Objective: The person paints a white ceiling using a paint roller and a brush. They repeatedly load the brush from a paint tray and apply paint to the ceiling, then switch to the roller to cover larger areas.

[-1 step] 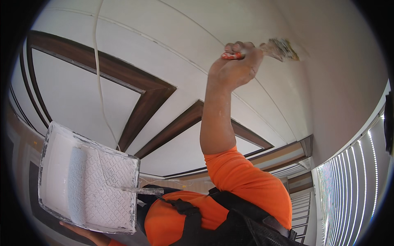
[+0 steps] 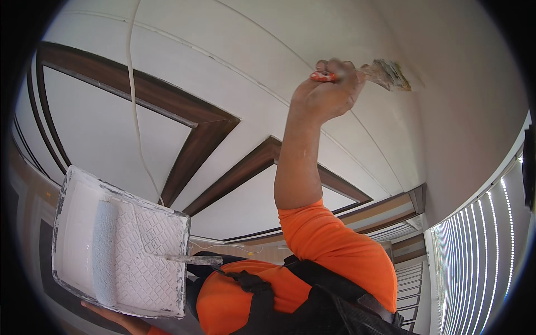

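Raised overhead, my right hand (image 2: 329, 95) grips a paintbrush (image 2: 389, 75) by its handle; an orange-red handle end shows between the curled fingers. The splayed, paint-caked bristles are at the line where the white ceiling (image 2: 357, 33) meets the wall (image 2: 458, 95). At lower left, my left hand (image 2: 114, 316) supports a white paint tray (image 2: 62, 223) from below, its fingers mostly hidden behind the tray. A pale blue paint roller (image 2: 104, 251) lies across the tray, next to the ribbed slope. Its handle (image 2: 195, 259) sticks out over the tray's side toward my chest.
Dark brown wooden trim (image 2: 218, 125) frames white panels on the ceiling. A white cable (image 2: 133, 84) hangs down past the tray. Vertical blinds (image 2: 474, 251) let in light at the right. A dark rack-like frame (image 2: 410, 290) stands at lower right.
My right hand and the paintbrush have shifted slightly to the right and a little lower in the picture. The tray, the roller and my left hand have stayed put.
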Action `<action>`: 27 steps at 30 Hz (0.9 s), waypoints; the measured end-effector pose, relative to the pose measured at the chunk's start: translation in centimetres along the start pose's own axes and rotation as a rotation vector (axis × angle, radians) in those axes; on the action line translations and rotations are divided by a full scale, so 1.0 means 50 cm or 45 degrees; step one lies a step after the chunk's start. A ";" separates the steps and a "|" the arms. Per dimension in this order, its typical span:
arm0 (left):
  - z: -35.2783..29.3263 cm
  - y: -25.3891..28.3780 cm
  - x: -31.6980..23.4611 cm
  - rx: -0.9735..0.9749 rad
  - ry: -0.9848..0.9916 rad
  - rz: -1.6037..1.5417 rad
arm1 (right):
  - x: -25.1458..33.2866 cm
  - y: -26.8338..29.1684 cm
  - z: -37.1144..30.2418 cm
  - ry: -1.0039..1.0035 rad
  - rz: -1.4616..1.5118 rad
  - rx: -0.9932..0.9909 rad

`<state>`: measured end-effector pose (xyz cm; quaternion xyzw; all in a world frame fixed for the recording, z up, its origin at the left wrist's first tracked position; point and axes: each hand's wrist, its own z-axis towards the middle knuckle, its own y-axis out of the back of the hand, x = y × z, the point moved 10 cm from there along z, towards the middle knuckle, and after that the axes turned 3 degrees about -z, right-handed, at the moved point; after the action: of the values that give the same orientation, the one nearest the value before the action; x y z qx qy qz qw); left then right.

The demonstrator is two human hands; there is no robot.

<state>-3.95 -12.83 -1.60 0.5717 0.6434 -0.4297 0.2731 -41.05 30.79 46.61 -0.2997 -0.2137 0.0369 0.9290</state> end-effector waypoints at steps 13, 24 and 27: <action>0.010 -0.004 0.015 0.097 0.059 -0.103 | -0.059 -0.097 -0.062 -0.075 -0.266 0.507; -0.019 -0.017 0.003 0.082 0.075 -0.053 | 0.024 -0.005 0.073 -0.003 -0.108 0.125; -0.032 -0.027 0.000 0.037 0.090 -0.061 | -0.016 -0.096 0.001 -0.106 -0.105 0.286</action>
<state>-5.02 -11.41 -0.52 0.5749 0.6598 -0.4249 0.2315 -42.10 26.72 49.11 -0.1828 -0.2588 0.0350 0.9478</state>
